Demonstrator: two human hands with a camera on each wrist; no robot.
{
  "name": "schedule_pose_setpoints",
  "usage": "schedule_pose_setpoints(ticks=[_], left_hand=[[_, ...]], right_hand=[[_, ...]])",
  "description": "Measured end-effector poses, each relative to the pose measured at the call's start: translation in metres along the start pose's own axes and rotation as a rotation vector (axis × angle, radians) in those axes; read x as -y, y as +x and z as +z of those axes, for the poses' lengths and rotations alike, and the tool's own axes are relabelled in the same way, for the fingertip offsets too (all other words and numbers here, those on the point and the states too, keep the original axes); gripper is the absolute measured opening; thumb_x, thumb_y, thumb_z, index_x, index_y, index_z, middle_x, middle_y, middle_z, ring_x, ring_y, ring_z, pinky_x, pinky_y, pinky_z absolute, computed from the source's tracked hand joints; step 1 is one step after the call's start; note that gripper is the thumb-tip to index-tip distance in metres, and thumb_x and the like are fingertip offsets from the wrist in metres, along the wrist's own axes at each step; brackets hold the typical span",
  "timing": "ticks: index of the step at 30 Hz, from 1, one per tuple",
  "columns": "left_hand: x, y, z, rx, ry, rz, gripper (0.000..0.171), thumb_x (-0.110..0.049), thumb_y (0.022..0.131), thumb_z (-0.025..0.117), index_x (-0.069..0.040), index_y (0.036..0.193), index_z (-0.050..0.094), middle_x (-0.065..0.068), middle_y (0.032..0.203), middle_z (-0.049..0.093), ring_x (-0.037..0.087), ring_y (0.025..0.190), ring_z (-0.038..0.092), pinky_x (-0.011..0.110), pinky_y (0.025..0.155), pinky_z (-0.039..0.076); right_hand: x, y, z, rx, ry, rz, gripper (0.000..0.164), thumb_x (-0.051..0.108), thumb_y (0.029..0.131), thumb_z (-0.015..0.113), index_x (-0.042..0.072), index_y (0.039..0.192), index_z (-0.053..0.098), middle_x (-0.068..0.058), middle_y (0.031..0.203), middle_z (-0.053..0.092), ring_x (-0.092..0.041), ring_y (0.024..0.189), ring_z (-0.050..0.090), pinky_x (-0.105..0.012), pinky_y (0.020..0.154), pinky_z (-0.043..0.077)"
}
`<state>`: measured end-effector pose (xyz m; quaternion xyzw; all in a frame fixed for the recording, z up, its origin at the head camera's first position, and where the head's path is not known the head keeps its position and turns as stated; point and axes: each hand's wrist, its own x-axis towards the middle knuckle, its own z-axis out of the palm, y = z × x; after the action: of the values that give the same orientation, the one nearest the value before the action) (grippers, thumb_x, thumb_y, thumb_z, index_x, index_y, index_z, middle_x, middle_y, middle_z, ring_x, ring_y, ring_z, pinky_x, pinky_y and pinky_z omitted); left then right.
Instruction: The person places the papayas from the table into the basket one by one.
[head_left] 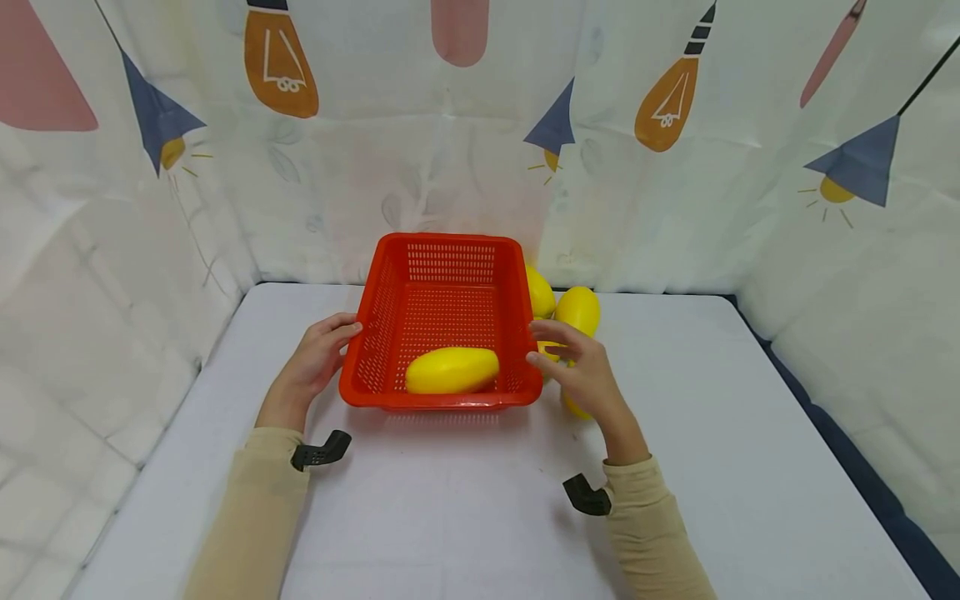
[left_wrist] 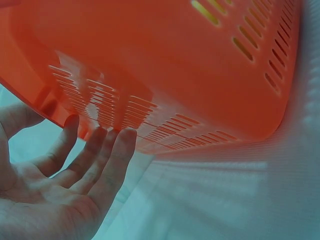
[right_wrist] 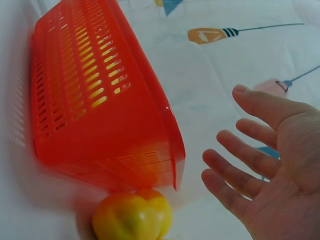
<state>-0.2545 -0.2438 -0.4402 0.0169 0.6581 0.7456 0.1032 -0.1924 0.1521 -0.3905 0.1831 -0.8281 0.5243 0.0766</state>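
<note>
A red slotted plastic basket [head_left: 440, 401] stands on the white table, with one yellow mango-like fruit [head_left: 452, 371] lying inside near its front wall. At the basket's left side my left hand [head_left: 321, 358] holds the rim; in the left wrist view its fingertips [left_wrist: 125, 137] touch the slotted outer wall below the rim, and the thumb tip is hidden behind the rim. My right hand [head_left: 581, 367] hovers by the right rim with fingers spread. The right wrist view shows a gap between that hand [right_wrist: 265, 165] and the basket [right_wrist: 110, 135].
Several yellow fruits [head_left: 578, 310] lie against the basket's right side, partly hidden by the basket and my right hand. A printed white cloth [head_left: 337, 192] hangs behind the table's back edge. White tabletop [head_left: 750, 467] extends to the right.
</note>
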Motion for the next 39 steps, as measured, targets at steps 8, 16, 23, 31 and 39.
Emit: schedule_pose_setpoints(ticks=[8, 16, 23, 31, 39], left_hand=[[0.0, 0.001, 0.0, -0.002, 0.006, -0.003, 0.022, -0.03, 0.097, 0.057, -0.015, 0.114, 0.058, -0.007, 0.11, 0.061, 0.011, 0.111, 0.052, 0.024, 0.084, 0.05], [0.0, 0.001, 0.0, 0.005, 0.0, -0.004, 0.025, -0.03, 0.097, 0.057, -0.014, 0.116, 0.057, -0.006, 0.111, 0.061, 0.011, 0.111, 0.052, 0.025, 0.084, 0.051], [0.0, 0.002, -0.001, 0.006, -0.002, -0.005, 0.025, -0.03, 0.098, 0.056, -0.013, 0.116, 0.057, -0.005, 0.111, 0.061, 0.012, 0.111, 0.052, 0.025, 0.084, 0.051], [0.0, 0.002, -0.001, 0.002, -0.01, -0.005, 0.025, -0.029, 0.098, 0.056, -0.012, 0.117, 0.057, -0.005, 0.11, 0.061, 0.012, 0.111, 0.052, 0.025, 0.084, 0.051], [0.0, 0.002, 0.0, 0.001, -0.012, -0.009, 0.027, -0.029, 0.097, 0.057, -0.012, 0.118, 0.056, -0.006, 0.11, 0.061, 0.011, 0.11, 0.052, 0.025, 0.084, 0.051]], right_hand=[[-0.004, -0.003, -0.006, -0.034, -0.018, 0.009, 0.042, 0.022, 0.088, 0.072, 0.013, 0.127, 0.06, -0.007, 0.127, 0.064, -0.025, 0.116, 0.061, -0.054, 0.095, 0.049], [-0.007, -0.005, -0.013, -0.053, -0.036, 0.025, 0.041, 0.023, 0.088, 0.071, 0.014, 0.127, 0.06, -0.006, 0.128, 0.063, -0.023, 0.116, 0.061, -0.048, 0.096, 0.051], [-0.011, -0.009, -0.018, -0.069, -0.04, 0.036, 0.043, 0.024, 0.088, 0.071, 0.011, 0.128, 0.059, -0.007, 0.129, 0.063, -0.024, 0.117, 0.061, -0.047, 0.096, 0.051], [-0.014, -0.011, -0.023, -0.092, -0.028, 0.073, 0.042, 0.017, 0.088, 0.071, 0.008, 0.128, 0.059, -0.012, 0.129, 0.062, -0.029, 0.119, 0.06, -0.048, 0.099, 0.049], [0.014, -0.018, -0.029, -0.099, -0.051, 0.105, 0.04, 0.008, 0.09, 0.067, -0.001, 0.127, 0.057, -0.021, 0.129, 0.06, -0.038, 0.119, 0.058, -0.053, 0.1, 0.046]])
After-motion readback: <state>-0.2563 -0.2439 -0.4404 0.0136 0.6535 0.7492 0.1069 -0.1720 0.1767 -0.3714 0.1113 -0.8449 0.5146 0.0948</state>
